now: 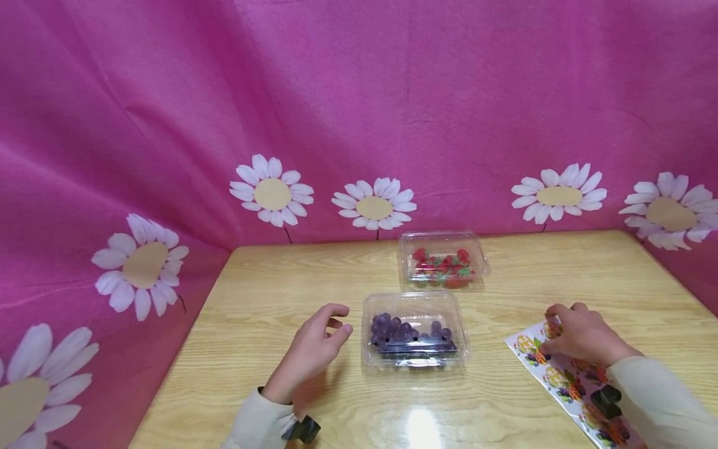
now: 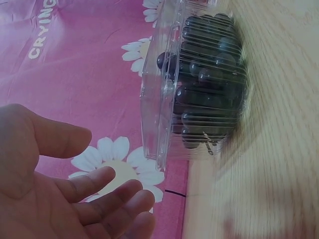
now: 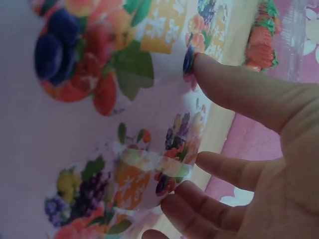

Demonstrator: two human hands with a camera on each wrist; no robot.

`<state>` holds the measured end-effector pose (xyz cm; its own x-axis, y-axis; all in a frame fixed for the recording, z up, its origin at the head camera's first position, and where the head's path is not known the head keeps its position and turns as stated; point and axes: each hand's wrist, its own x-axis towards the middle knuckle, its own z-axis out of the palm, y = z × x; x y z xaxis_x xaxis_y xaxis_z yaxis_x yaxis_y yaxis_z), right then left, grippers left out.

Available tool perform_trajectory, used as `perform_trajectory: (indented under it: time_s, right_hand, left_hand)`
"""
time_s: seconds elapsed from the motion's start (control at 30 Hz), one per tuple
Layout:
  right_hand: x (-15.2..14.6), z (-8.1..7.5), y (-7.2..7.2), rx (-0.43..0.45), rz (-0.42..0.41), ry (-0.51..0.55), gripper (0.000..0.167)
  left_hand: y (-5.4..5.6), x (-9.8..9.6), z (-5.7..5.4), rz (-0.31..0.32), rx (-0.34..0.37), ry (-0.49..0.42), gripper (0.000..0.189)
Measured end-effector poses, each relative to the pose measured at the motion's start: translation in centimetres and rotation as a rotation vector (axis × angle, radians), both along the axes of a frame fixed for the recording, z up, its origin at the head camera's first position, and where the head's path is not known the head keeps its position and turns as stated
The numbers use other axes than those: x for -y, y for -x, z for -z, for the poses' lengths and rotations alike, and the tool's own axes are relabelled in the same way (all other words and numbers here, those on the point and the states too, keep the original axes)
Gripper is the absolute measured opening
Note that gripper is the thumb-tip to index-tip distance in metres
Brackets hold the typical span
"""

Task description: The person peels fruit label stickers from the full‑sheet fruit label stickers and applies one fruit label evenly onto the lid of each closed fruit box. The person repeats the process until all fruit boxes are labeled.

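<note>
A clear plastic clamshell box of dark purple grapes (image 1: 415, 330) stands closed on the table. My left hand (image 1: 314, 346) hovers just left of it, fingers loosely bent and apart from the box. In the left wrist view, this hand (image 2: 84, 189) holds nothing, its thumb spread from the fingers. On the right lies a glossy white sheet (image 1: 552, 377) printed with fruit pictures and orange labels. Over its far end is my right hand (image 1: 589, 337). The right wrist view shows its thumb and fingertips spread apart at the surface of the sheet; firm contact is unclear.
Behind the grapes stands a second clear box, with strawberries (image 1: 443, 268) inside. Both boxes share a wooden table (image 1: 269, 287). A pink cloth (image 1: 359, 93) with white daisies hangs behind and beside the table.
</note>
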<state>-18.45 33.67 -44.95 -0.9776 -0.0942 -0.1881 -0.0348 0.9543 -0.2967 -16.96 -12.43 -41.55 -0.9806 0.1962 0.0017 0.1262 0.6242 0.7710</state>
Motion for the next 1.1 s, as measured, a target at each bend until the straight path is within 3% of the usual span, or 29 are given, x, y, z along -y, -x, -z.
perform_trajectory:
  time_s: [0.3,0.63,0.77,0.97,1.1]
  right_hand:
    - [0.2,-0.4,0.3,0.052,0.050,0.039,0.086]
    - [-0.2,0.0,0.0,-0.095,0.021,0.081,0.073]
    - [-0.4,-0.2,0.2,-0.058,0.020,0.118,0.063]
    - [-0.4,-1.4,0.8,-0.023,0.052,0.163,0.067]
    - [-0.1,-2.2,0.8,0.008,0.069,0.202,0.057]
  left_hand:
    - [0.0,0.2,-0.2,0.001,0.002,-0.010,0.031]
    - [0.2,0.4,-0.4,-0.001,-0.004,-0.022,0.031]
    - [0.3,0.3,-0.2,0.010,0.008,-0.045,0.031]
    - [0.4,0.5,-0.1,0.007,-0.002,-0.049,0.030]
    - [0.5,0.5,0.0,0.015,0.006,-0.054,0.031]
